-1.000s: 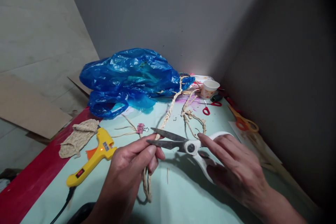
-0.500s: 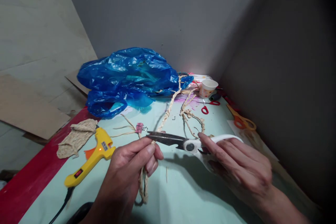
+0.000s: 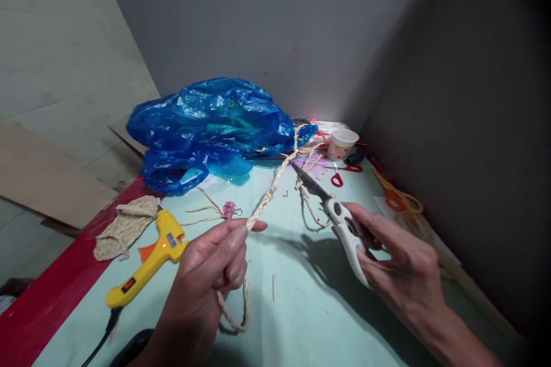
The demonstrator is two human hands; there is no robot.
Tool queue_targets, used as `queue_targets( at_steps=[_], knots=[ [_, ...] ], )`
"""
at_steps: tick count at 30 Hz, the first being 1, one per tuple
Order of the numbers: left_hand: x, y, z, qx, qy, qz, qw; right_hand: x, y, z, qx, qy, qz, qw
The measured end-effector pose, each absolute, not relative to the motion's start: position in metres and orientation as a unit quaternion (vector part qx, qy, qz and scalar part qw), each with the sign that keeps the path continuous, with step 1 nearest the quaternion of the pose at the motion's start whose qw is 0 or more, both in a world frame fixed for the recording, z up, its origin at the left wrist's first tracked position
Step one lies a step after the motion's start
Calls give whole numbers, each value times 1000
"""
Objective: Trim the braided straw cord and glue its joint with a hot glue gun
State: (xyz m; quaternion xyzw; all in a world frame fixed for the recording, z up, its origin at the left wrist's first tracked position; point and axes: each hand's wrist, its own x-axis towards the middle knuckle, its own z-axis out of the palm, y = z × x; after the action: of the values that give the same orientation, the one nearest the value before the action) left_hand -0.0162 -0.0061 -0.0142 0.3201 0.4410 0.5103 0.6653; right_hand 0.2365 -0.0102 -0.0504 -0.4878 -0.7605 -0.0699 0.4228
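Between thumb and fingers, my left hand (image 3: 219, 264) pinches a beige braided cord (image 3: 270, 192). The cord stretches away from the hand towards the blue bag, and a loop of it hangs below the fist. My right hand (image 3: 400, 264) grips white-handled scissors (image 3: 340, 218) with dark blades, which look closed and point up to the left, their tip close beside the cord. A second tangle of braided cord (image 3: 305, 198) lies partly hidden behind the scissors. Left of the cord, a pink binder clip (image 3: 229, 210) rests on the table with loose strands near it.
A yellow glue gun (image 3: 148, 261) lies at the left, beside a woven beige piece (image 3: 127, 226). Behind are a crumpled blue plastic bag (image 3: 210, 123) and a paper cup (image 3: 342, 144). Red-handled scissors (image 3: 337, 179) and orange-handled scissors (image 3: 398, 198) lie at the right. A grey wall (image 3: 258, 17) stands behind.
The scissors have moved right and swung from pointing left across the cord to pointing up and away. My left hand has shifted slightly left, and the hanging loop has opened wider.
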Motion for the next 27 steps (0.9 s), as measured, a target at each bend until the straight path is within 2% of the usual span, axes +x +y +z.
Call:
queue_targets(
  at_steps=[12, 22, 27],
  knots=[
    [-11, -8, -6, 318, 477, 506, 645, 236, -12, -58, -461, -789, -34, 404],
    [-8, -8, -13, 346, 477, 543, 599, 234, -16, -51, -415, -849, -72, 320],
    [-5, -13, -8, 361, 486, 539, 586, 236, -15, -51, -418, -836, -134, 331]
  ],
)
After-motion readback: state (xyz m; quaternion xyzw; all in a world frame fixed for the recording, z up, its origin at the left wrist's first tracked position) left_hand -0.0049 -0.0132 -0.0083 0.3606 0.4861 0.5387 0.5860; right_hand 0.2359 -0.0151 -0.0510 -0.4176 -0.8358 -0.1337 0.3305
